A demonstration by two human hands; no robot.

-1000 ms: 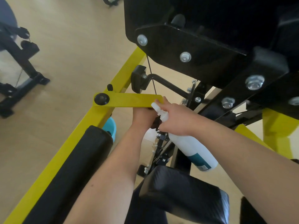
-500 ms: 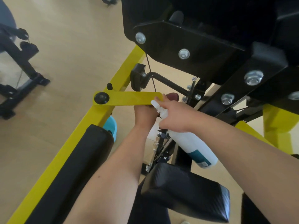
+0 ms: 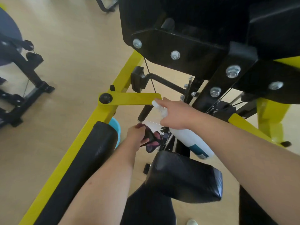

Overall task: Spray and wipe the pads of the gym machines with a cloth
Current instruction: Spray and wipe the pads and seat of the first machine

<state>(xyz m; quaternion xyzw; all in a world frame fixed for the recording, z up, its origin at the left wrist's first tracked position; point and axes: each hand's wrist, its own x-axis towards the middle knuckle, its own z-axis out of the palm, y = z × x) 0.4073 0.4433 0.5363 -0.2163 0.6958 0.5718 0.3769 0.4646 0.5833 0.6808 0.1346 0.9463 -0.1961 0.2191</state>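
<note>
The right hand (image 3: 177,115) is curled round the neck of a smooth white plastic spray bottle (image 3: 193,141) with a teal label, its nozzle beside the flat yellow steel bar (image 3: 129,99). Just left and nearer, the left hand (image 3: 135,133) pinches a crumpled dark cloth (image 3: 151,139) with pink patches, just beyond the glossy black vinyl pad (image 3: 186,176), a rounded block near centre. A long black pad (image 3: 78,169) lies along the yellow frame (image 3: 105,114) at left, a pale blue tub (image 3: 115,125) at its far end
</note>
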